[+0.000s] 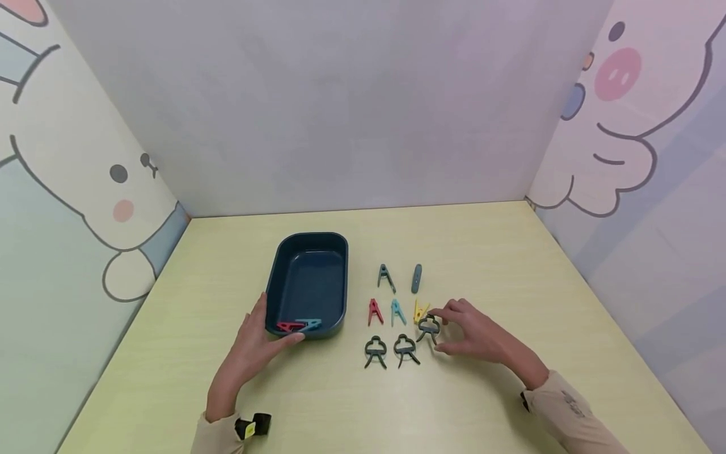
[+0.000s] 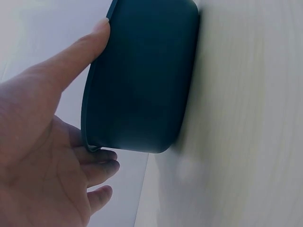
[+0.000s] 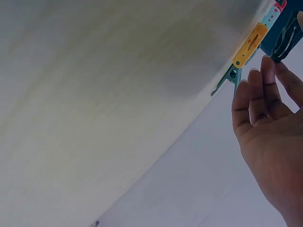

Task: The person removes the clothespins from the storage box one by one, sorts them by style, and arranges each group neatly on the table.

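My left hand (image 1: 252,347) grips the near left corner of a dark blue tub (image 1: 346,277), thumb along the near rim and fingers round the left side. In the left wrist view the thumb (image 2: 102,35) lies at the tub's rim. Inside its near end lie a red clothespin (image 1: 289,326) and a light blue clothespin (image 1: 309,324). With index finger and thumb, my right hand (image 1: 473,331) pinches a dark plant clip (image 1: 429,325) that has a lobed loop and two splayed legs. This clip partly overlaps a yellow clothespin (image 1: 420,310) in the head view.
Two matching plant clips, one left (image 1: 375,350) and one right (image 1: 405,348), lie in front. Behind them are a red clothespin (image 1: 374,311), a light blue clothespin (image 1: 397,311) and two dark grey-green clothespins (image 1: 385,277). Walls (image 1: 363,126) bound the table at back and sides.
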Demonstrator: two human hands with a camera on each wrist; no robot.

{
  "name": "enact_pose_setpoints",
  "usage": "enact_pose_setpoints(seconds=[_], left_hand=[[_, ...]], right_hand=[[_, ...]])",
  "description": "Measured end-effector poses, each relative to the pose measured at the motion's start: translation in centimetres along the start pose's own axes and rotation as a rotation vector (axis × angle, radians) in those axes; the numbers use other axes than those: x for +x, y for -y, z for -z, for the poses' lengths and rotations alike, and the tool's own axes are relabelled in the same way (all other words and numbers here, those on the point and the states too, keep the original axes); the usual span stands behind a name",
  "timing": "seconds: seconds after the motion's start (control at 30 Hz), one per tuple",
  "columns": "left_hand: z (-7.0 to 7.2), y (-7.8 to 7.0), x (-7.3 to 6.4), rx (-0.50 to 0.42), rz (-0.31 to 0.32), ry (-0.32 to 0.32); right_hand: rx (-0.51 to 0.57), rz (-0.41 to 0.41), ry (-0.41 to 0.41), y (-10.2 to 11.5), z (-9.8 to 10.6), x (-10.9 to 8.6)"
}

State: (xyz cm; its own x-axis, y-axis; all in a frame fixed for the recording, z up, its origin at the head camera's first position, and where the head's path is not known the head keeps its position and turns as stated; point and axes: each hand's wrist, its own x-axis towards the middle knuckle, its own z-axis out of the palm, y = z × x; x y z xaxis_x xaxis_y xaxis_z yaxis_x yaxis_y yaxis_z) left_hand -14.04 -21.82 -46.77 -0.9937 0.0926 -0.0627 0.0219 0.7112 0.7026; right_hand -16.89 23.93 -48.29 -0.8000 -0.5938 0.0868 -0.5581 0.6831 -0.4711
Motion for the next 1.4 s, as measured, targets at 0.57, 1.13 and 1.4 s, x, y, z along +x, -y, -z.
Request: enact_pose_setpoints(seconds=[0.57, 1.13, 1.4], left_hand=[[-0.1, 0.0, 0.1, -0.009, -0.031, -0.018], [-0.2, 0.2, 0.2, -0.005, -0.037, -0.024], [-0.2, 0.1, 0.1, 0.001, -0.015, -0.014]], right_hand=[[0.011, 0.016, 0.082, -0.5, 0.0, -1.1], [0.013, -0.010, 0.076, 0.0, 0.0, -0.7], [0.028, 0.097, -0.066, 1.6, 0.8, 2.0]])
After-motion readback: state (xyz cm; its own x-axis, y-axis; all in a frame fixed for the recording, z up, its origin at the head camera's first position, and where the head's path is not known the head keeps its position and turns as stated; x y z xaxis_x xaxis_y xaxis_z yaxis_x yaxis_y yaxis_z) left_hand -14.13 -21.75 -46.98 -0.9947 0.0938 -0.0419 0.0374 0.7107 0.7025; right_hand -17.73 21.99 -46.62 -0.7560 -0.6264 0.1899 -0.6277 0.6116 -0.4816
